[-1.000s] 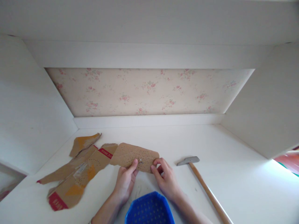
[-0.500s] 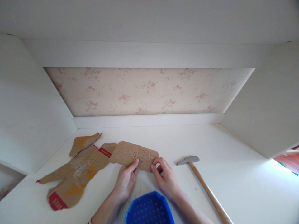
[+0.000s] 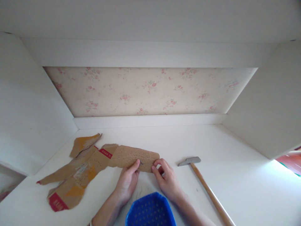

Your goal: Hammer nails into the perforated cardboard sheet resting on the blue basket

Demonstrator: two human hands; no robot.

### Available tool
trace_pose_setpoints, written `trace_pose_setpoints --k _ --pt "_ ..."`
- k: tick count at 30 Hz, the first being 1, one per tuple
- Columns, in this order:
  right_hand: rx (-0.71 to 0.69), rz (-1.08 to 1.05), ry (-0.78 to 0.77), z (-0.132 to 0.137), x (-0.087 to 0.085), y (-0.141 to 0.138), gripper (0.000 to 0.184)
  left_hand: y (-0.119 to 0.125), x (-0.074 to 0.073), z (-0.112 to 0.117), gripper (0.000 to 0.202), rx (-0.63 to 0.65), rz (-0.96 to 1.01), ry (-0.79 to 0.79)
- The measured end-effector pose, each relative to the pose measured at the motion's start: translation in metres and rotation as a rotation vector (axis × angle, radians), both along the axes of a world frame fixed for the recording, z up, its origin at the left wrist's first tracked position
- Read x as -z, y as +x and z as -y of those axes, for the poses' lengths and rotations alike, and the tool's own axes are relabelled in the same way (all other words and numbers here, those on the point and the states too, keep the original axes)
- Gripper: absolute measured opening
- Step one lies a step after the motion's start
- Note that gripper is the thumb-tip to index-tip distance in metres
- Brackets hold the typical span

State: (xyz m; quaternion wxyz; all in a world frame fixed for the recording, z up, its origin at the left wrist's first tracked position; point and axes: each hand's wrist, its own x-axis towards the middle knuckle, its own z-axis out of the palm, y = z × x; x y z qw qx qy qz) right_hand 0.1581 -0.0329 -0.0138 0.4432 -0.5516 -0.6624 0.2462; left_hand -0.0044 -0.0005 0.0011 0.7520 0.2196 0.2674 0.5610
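A brown cardboard piece [image 3: 131,153] dotted with many small holes is between my hands, at the centre front. My left hand [image 3: 127,180] grips its near edge, thumb on top and fingers below. A small dark metallic thing [image 3: 141,163], too small to name for sure, sits at the left thumb's tip. My right hand [image 3: 166,179] pinches the cardboard's right end between thumb and forefinger. Just in front of me, between my forearms, is a blue plastic basket [image 3: 151,207] with a perforated bottom.
Torn cardboard [image 3: 77,175] with red print and orange tape lies on the left of the white surface [image 3: 195,138]. A hammer [image 3: 207,188] with a wooden handle lies to the right. White panels [image 3: 263,103] and floral wallpaper [image 3: 150,91] enclose the space.
The held cardboard has tilted flatter, its far left edge dropping toward the surface. Both hands keep nearly the same place and grip.
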Motion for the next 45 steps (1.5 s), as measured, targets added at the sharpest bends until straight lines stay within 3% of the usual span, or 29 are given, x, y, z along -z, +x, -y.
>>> trace_pose_setpoints --k 14,40,45 --pt "0.001 -0.001 -0.002 0.0003 0.0011 0.0008 0.004 -0.0011 0.0024 0.0003 0.046 0.015 0.006 0.0" --pt "-0.014 0.005 0.017 0.002 -0.0021 0.0007 0.003 0.0 0.004 0.0001 0.036 -0.147 -0.094 -0.089" --pt "0.06 -0.024 0.074 0.0008 -0.0037 0.0002 0.005 0.0024 0.0034 0.0017 0.035 -0.145 -0.108 -0.09"
